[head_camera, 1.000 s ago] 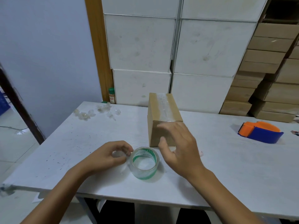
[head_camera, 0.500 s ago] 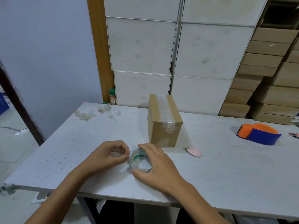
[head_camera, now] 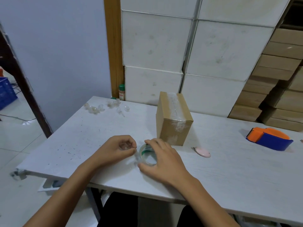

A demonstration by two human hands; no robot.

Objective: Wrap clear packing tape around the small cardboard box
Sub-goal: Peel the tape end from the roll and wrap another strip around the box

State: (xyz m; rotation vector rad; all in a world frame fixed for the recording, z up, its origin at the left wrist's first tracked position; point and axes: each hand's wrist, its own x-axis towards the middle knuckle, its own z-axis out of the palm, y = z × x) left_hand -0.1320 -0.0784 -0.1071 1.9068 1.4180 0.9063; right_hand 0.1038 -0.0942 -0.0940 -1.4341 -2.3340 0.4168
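A small brown cardboard box [head_camera: 173, 120] stands upright near the middle of the white table [head_camera: 229, 169], with clear tape running over its top and down its near face. Just in front of it lies a roll of clear tape [head_camera: 147, 155] with a green-printed core, flat on the table. My right hand [head_camera: 164, 163] is clamped over the roll from the right, thumb at its near edge. My left hand [head_camera: 118, 149] sits to the left of the roll, fingertips pinched on the loose end of the tape at the roll's left side.
A pink oval disc [head_camera: 203, 152] lies right of the roll. An orange and blue tape dispenser [head_camera: 269, 140] sits at the right. Crumpled bits of clear tape [head_camera: 105, 107] litter the far left corner. White and brown cartons [head_camera: 213, 54] stack behind the table.
My right hand left the box's near face and came down onto the tape roll. The left hand stayed pinched beside the roll. The pink disc came into sight.
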